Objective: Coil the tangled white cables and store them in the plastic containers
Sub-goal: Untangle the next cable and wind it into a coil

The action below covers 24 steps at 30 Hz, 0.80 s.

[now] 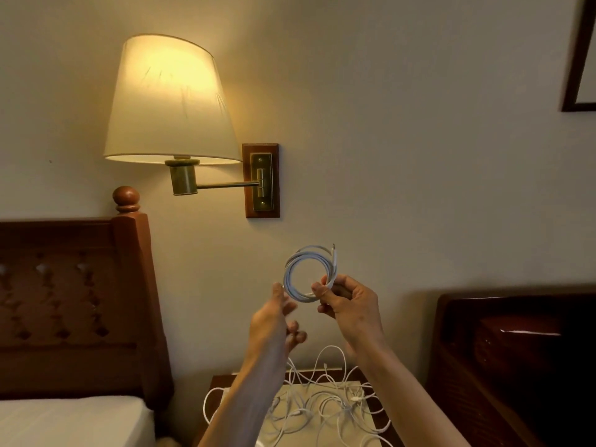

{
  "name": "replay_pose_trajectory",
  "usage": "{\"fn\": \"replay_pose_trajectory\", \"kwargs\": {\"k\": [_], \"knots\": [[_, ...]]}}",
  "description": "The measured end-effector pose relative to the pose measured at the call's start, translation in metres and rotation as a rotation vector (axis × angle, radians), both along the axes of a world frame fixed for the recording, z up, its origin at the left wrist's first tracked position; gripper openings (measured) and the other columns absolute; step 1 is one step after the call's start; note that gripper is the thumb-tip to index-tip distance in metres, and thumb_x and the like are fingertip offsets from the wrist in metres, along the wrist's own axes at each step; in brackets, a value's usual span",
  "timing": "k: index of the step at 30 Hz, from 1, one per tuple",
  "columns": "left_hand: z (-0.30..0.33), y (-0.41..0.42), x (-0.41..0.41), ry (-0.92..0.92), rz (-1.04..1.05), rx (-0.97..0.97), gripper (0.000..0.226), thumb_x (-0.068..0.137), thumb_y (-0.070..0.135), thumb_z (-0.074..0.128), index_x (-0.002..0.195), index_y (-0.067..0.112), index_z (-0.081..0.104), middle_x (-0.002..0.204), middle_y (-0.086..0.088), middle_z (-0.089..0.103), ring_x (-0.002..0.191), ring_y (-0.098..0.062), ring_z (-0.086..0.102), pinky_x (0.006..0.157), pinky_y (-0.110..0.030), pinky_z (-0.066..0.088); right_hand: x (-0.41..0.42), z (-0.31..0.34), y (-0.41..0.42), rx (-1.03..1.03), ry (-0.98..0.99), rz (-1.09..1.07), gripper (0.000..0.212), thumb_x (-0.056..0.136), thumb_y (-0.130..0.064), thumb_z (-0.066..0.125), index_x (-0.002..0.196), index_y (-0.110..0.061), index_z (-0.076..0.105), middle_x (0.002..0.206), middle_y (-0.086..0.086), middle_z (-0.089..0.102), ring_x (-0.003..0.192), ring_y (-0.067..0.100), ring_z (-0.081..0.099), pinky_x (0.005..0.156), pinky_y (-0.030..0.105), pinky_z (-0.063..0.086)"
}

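Note:
A white cable wound into a round coil (301, 269) is held up in front of the wall, one plug end sticking out at its top right. My right hand (350, 304) pinches the coil's lower right side between thumb and fingers. My left hand (274, 317) is at the coil's lower left edge, fingertips touching it; whether it grips the cable is unclear. Below my forearms, a tangle of white cables (325, 398) lies spread over the bedside table (222, 382). No plastic container is in sight.
A lit wall lamp (171, 101) on a swing arm hangs above left. A wooden headboard (74, 304) and a white mattress (71, 421) are at left. Dark wooden furniture (516, 350) stands at right, a dark picture frame (577, 59) at the top right.

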<state>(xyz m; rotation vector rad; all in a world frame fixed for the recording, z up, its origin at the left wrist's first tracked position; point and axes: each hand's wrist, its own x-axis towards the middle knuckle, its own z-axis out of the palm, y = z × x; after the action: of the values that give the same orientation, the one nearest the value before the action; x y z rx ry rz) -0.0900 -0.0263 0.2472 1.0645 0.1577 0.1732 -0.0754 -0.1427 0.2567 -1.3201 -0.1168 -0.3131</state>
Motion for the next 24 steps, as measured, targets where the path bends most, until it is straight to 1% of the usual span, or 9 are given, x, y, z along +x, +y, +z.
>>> {"fn": "replay_pose_trajectory", "kwargs": {"k": [2, 4, 6, 9, 12, 14, 17, 20, 24], "knots": [[0.001, 0.001, -0.001, 0.025, -0.123, -0.11, 0.034, 0.097, 0.036, 0.054, 0.108, 0.007, 0.069, 0.101, -0.01, 0.067, 0.07, -0.017, 0.05, 0.058, -0.031, 0.049, -0.001, -0.002, 0.003, -0.011, 0.011, 0.014, 0.011, 0.08, -0.01, 0.076, 0.089, -0.007, 0.071, 0.079, 0.007, 0.074, 0.07, 0.014, 0.066, 0.065, 0.025, 0.054], [0.002, 0.004, -0.001, -0.051, -0.122, -0.105, 0.03, 0.097, 0.033, 0.054, 0.103, 0.01, 0.072, 0.095, -0.003, 0.068, 0.084, -0.019, 0.051, 0.068, -0.032, 0.047, -0.002, -0.005, 0.003, -0.009, 0.031, 0.013, 0.014, 0.079, -0.012, 0.077, 0.09, -0.007, 0.071, 0.082, 0.01, 0.074, 0.072, 0.015, 0.067, 0.065, 0.025, 0.055], [0.001, 0.006, 0.0, -0.088, -0.085, -0.072, 0.033, 0.096, 0.035, 0.053, 0.103, 0.009, 0.071, 0.09, 0.0, 0.067, 0.089, -0.02, 0.049, 0.072, -0.034, 0.044, -0.002, -0.006, 0.002, 0.021, 0.057, 0.013, 0.017, 0.077, -0.015, 0.079, 0.09, -0.006, 0.072, 0.084, 0.011, 0.074, 0.071, 0.016, 0.066, 0.065, 0.025, 0.055], [-0.002, 0.007, 0.0, -0.134, -0.044, 0.009, 0.039, 0.095, 0.039, 0.051, 0.105, 0.008, 0.071, 0.097, -0.005, 0.069, 0.091, -0.021, 0.05, 0.074, -0.036, 0.043, -0.003, -0.008, 0.002, 0.028, 0.067, 0.013, 0.017, 0.077, -0.015, 0.079, 0.089, -0.006, 0.071, 0.081, 0.009, 0.072, 0.068, 0.014, 0.066, 0.064, 0.025, 0.055], [-0.004, 0.008, -0.005, -0.182, -0.054, 0.093, 0.042, 0.099, 0.04, 0.044, 0.104, 0.009, 0.071, 0.103, -0.006, 0.073, 0.084, -0.019, 0.052, 0.067, -0.033, 0.043, -0.003, -0.011, 0.002, 0.017, 0.069, -0.029, 0.014, 0.08, -0.013, 0.077, 0.089, -0.005, 0.07, 0.078, 0.008, 0.07, 0.065, 0.011, 0.066, 0.062, 0.025, 0.055], [-0.004, 0.007, -0.007, -0.223, -0.057, 0.192, 0.037, 0.097, 0.04, 0.05, 0.102, 0.009, 0.07, 0.088, 0.001, 0.073, 0.071, -0.014, 0.051, 0.057, -0.029, 0.041, -0.003, -0.014, -0.002, 0.019, 0.089, -0.015, 0.016, 0.08, -0.013, 0.077, 0.09, -0.003, 0.069, 0.079, 0.01, 0.07, 0.066, 0.014, 0.065, 0.061, 0.025, 0.055], [-0.011, 0.005, -0.006, -0.239, -0.005, 0.263, 0.022, 0.094, 0.022, 0.059, 0.093, 0.001, 0.066, 0.062, 0.003, 0.057, 0.056, -0.01, 0.042, 0.049, -0.027, 0.036, -0.007, -0.022, -0.004, -0.019, 0.13, 0.078, 0.017, 0.082, -0.014, 0.075, 0.093, -0.003, 0.068, 0.08, 0.012, 0.069, 0.068, 0.017, 0.063, 0.063, 0.026, 0.055], [-0.024, 0.005, -0.001, -0.205, 0.012, 0.262, 0.02, 0.096, 0.014, 0.057, 0.091, -0.004, 0.063, 0.063, -0.001, 0.052, 0.053, -0.009, 0.045, 0.046, -0.026, 0.04, -0.011, -0.034, -0.008, -0.009, 0.144, 0.09, 0.017, 0.089, -0.022, 0.068, 0.096, -0.006, 0.069, 0.081, 0.009, 0.069, 0.065, 0.012, 0.061, 0.062, 0.025, 0.054], [-0.053, 0.003, 0.0, -0.164, -0.08, 0.295, 0.017, 0.098, 0.012, 0.053, 0.089, 0.003, 0.064, 0.064, -0.001, 0.052, 0.052, -0.007, 0.045, 0.048, -0.025, 0.042, -0.018, -0.049, -0.026, -0.121, 0.077, 0.012, 0.015, 0.094, -0.023, 0.06, 0.093, -0.017, 0.073, 0.086, 0.008, 0.074, 0.064, 0.012, 0.06, 0.062, 0.025, 0.055]]}}
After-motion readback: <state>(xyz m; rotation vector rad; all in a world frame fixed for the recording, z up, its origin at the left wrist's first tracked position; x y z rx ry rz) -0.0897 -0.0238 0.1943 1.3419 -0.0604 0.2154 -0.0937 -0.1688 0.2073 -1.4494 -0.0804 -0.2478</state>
